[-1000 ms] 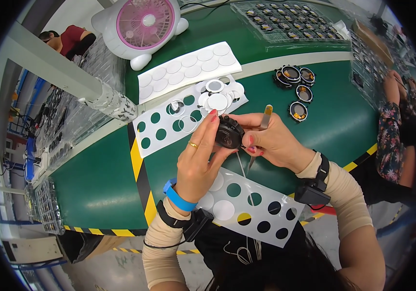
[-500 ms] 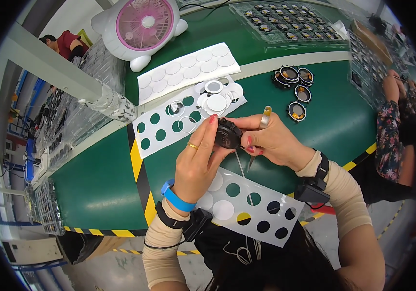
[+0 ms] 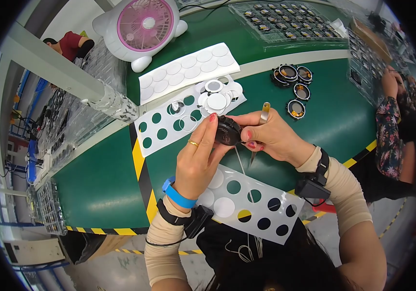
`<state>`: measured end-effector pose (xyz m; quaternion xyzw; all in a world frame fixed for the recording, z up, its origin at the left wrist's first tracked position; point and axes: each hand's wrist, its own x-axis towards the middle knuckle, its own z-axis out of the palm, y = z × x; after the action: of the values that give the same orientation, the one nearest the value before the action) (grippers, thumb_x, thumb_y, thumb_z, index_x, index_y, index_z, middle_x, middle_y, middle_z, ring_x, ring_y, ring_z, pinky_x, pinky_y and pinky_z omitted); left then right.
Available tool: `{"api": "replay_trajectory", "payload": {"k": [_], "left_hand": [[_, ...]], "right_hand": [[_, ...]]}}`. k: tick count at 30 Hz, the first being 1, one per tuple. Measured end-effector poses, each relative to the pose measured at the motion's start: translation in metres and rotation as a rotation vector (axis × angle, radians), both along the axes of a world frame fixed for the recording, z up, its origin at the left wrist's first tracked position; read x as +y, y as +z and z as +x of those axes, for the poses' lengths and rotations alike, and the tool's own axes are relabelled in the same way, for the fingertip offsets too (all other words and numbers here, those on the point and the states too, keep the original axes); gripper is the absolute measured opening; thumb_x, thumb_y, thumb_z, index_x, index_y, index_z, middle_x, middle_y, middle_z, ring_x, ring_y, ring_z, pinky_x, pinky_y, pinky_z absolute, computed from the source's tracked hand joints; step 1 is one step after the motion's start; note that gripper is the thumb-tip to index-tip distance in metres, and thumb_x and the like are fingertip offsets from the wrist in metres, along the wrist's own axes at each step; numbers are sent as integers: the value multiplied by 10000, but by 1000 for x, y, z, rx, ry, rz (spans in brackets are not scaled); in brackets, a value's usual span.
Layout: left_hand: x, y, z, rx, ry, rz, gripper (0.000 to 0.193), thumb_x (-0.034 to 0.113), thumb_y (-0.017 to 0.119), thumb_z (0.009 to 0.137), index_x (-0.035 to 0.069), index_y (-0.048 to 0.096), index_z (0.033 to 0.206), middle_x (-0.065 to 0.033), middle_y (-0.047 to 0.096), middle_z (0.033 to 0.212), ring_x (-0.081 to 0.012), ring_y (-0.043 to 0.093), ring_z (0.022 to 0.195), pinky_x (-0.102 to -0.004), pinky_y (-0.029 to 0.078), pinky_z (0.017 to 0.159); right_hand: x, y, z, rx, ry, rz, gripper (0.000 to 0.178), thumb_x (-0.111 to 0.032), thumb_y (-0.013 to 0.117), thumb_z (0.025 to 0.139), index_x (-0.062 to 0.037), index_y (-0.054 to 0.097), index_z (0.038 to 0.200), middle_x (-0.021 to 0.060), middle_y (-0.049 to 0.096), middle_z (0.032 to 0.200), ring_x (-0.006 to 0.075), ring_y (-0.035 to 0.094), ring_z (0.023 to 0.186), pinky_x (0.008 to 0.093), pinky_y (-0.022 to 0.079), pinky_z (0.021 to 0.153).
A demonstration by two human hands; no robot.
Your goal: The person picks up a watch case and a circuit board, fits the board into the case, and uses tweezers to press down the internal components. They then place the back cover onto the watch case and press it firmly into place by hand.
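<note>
A round black watch case (image 3: 227, 132) is held up above the green bench between both hands. My left hand (image 3: 194, 165) grips its left side, fingers along the upper edge and thumb below. On the other side, my right hand (image 3: 281, 138) pinches the case's right edge with thumb and fingertips. Slim metal tweezers (image 3: 265, 113) are tucked through the right hand, their narrow end pointing down below the fingers. Under the hands lies a white sticker sheet (image 3: 254, 216) with rows of round cut-outs, some discs still on it.
Several watch cases (image 3: 296, 109) lie at the right. Behind my hands are a punched sheet (image 3: 165, 141) with loose white discs (image 3: 216, 102), a full disc sheet (image 3: 146, 81) and a pink-white fan (image 3: 176, 24). A parts tray (image 3: 266, 36) stands at the back. A co-worker's floral sleeve (image 3: 388, 140) is at right.
The watch case has turned slightly in my fingers, which keep their hold on it. The co-worker's hands at the right have shifted a little.
</note>
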<state>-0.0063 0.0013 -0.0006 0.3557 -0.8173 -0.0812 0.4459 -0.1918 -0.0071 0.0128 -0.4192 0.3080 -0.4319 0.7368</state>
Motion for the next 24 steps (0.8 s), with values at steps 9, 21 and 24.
{"api": "replay_trajectory", "payload": {"k": [9,21,24], "left_hand": [[1,-2,1,1,-5,-12,583,-50,713,649,-31,488,1186,-181,534,1132,-207,631,834,-280,551,692],[4,3,0,16,-41,-41,596,3,711,676,-47,452,1210,-192,529,1156,-231,619,867,-286,537,695],[4,4,0,11,-45,-42,594,7,708,681,-52,448,1211,-197,528,1161,-237,618,872,-282,535,689]], "right_hand": [[2,6,1,78,-28,-14,352,35,618,717,67,584,1066,59,602,737,52,455,528,179,354,450],[7,9,3,123,-14,-59,368,60,622,691,50,599,1057,103,622,921,65,497,585,182,374,472],[6,9,1,119,8,-42,376,64,625,681,47,602,1055,108,614,976,62,504,609,182,382,482]]}}
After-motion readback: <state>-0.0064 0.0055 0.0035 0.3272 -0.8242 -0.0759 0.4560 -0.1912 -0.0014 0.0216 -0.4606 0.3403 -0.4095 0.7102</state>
